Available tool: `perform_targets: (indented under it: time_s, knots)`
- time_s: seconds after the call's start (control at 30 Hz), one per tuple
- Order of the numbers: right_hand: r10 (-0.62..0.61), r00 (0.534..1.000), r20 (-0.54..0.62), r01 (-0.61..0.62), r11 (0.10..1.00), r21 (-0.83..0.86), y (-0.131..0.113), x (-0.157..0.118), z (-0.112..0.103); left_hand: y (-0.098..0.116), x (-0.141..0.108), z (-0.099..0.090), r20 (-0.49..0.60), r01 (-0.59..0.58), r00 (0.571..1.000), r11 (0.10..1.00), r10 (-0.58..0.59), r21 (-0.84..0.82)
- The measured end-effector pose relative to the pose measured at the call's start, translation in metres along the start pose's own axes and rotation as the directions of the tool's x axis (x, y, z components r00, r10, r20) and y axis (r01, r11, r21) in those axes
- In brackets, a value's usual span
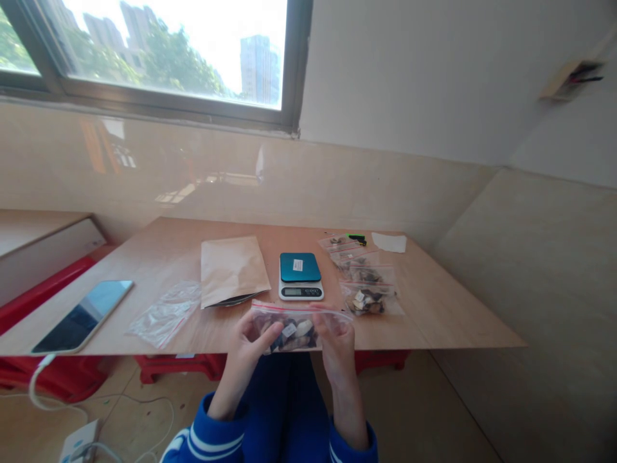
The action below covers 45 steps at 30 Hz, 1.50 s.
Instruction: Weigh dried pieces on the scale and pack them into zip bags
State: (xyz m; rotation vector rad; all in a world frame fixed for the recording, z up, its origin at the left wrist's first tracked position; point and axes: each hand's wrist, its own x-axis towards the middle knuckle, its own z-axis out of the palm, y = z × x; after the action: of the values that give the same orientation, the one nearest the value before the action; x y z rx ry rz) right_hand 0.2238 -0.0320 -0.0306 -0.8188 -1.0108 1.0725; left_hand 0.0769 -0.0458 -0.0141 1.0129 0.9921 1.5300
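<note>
A clear zip bag (301, 329) with a red-striped top edge holds dark and pale pieces and a small white label. My left hand (251, 337) grips its left side, thumb on the front. My right hand (336, 334) holds its upper right side near the seal. The bag is at the table's front edge. Just beyond it stands a white kitchen scale (301, 292) with a blue-green top plate bearing a sticker. To the scale's right lie several filled zip bags (370, 301) in an overlapping column.
A brown paper pouch (234, 267) and flat clear bags (166, 315) lie left of the scale. A tablet (84, 316) with a cable is at the far left. Green and black pens (357, 239) and white paper (389, 242) lie at the back right. Red stools (178, 366) stand below.
</note>
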Motion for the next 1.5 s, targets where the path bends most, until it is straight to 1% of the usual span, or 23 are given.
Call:
perform_targets:
  time_s: [0.07, 0.1, 0.13, 0.2, 0.27, 0.37, 0.47, 0.53, 0.6, 0.7, 0.77, 0.83, 0.97, 1.03, 1.2, 1.37, 1.5]
  knots:
    - [0.067, 0.991, 0.113, -0.071, 0.997, 0.029, -0.001, -0.001, -0.001, 0.001, 0.0, 0.0, 0.007, 0.042, 0.999, 0.999, -0.042, 0.009]
    - [0.101, 0.983, 0.155, -0.107, 0.994, 0.031, -0.001, -0.001, -0.001, 0.001, 0.0, 0.0, 0.0, 0.061, 0.998, 0.998, -0.061, 0.024]
    - [0.127, 0.977, 0.171, -0.133, 0.991, 0.024, -0.001, -0.001, 0.0, 0.001, 0.0, 0.001, -0.007, 0.074, 0.997, 0.996, -0.073, 0.041]
    - [0.133, 0.98, 0.147, -0.134, 0.991, -0.004, 0.001, -0.002, 0.001, 0.0, 0.001, 0.002, -0.014, 0.081, 0.997, 0.994, -0.08, 0.071]
    - [0.094, 0.99, 0.108, -0.09, 0.995, -0.04, 0.002, -0.002, 0.002, -0.001, 0.001, 0.002, -0.012, 0.072, 0.997, 0.994, -0.071, 0.083]
    - [0.045, 0.995, 0.086, -0.037, 0.995, -0.096, 0.002, -0.001, 0.004, -0.003, 0.0, 0.003, -0.013, 0.052, 0.999, 0.996, -0.051, 0.079]
    - [0.001, 0.998, 0.06, 0.008, 0.989, -0.147, 0.0, -0.001, 0.007, -0.005, -0.001, 0.003, -0.061, 0.012, 0.998, 0.993, -0.005, 0.115]
    - [-0.023, 0.998, 0.052, 0.031, 0.988, -0.151, -0.001, -0.001, 0.009, -0.006, -0.002, 0.004, -0.096, -0.013, 0.995, 0.99, 0.027, 0.142]
    - [0.003, 0.999, 0.051, 0.003, 0.992, -0.126, -0.001, -0.002, 0.01, -0.006, -0.002, 0.005, -0.108, -0.027, 0.993, 0.99, 0.042, 0.141]
    - [0.105, 0.992, 0.067, -0.099, 0.992, -0.08, 0.0, -0.003, 0.009, -0.003, -0.001, 0.005, -0.105, -0.035, 0.993, 0.994, 0.047, 0.107]
    - [0.132, 0.987, 0.087, -0.127, 0.99, -0.063, 0.001, -0.002, 0.007, -0.001, 0.0, 0.003, -0.108, -0.034, 0.993, 0.996, 0.044, 0.088]
    - [0.116, 0.99, 0.077, -0.111, 0.992, -0.064, 0.001, -0.001, 0.006, 0.0, 0.0, 0.002, -0.104, -0.032, 0.994, 0.996, 0.04, 0.08]
    - [0.078, 0.997, -0.008, -0.079, 0.991, -0.104, 0.002, 0.0, 0.007, -0.001, 0.0, -0.001, -0.072, -0.025, 0.997, 0.996, 0.031, 0.082]
    - [0.057, 0.998, -0.029, -0.06, 0.99, -0.128, 0.001, 0.0, 0.008, -0.002, 0.0, -0.001, -0.056, -0.021, 0.998, 0.996, 0.026, 0.088]
    - [-0.014, 1.0, -0.018, 0.011, 0.984, -0.177, -0.001, 0.0, 0.011, 0.0, -0.001, 0.003, -0.058, -0.003, 0.998, 0.994, 0.009, 0.109]
    - [-0.044, 0.999, -0.013, 0.041, 0.982, -0.184, -0.002, 0.0, 0.012, 0.002, -0.002, 0.007, -0.048, -0.068, 0.996, 0.99, 0.074, 0.121]
    - [-0.067, 0.998, -0.006, 0.064, 0.976, -0.208, -0.002, -0.001, 0.014, 0.003, -0.002, 0.008, -0.063, -0.081, 0.994, 0.988, 0.09, 0.134]
